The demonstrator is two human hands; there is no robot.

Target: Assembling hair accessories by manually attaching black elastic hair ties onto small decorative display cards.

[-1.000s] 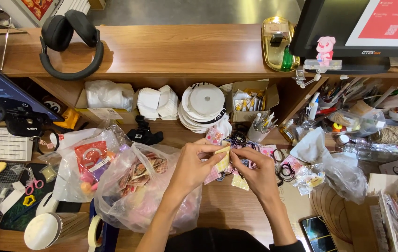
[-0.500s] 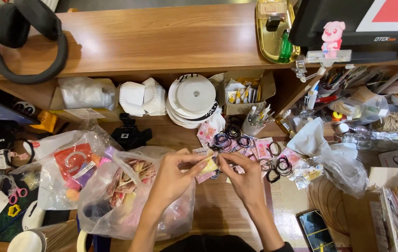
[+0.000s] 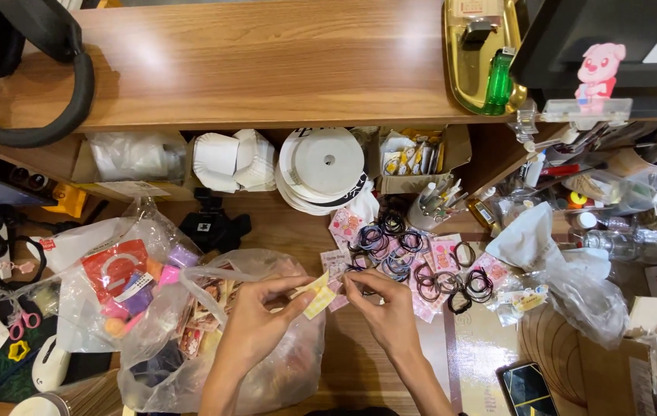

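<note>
My left hand (image 3: 255,327) and my right hand (image 3: 384,310) meet over the wooden desk, both pinching a small yellow card packet (image 3: 314,296) between their fingertips. The left hand hovers above a clear plastic bag (image 3: 189,339) full of small packaged items. Just beyond the right hand lies a spread of pink cards with dark hair ties (image 3: 413,266) looped on them.
A second clear bag with colourful items (image 3: 116,289) lies at the left. Black headphones (image 3: 24,69) rest on the upper shelf. A tape roll stack (image 3: 322,166), a pen cup (image 3: 428,212), crumpled plastic (image 3: 567,270), a phone (image 3: 527,389) and scissors (image 3: 18,323) surround the spot.
My view has shifted slightly; both hands have moved lower and nearer me with the yellow packet still between them, working it with the fingertips.
</note>
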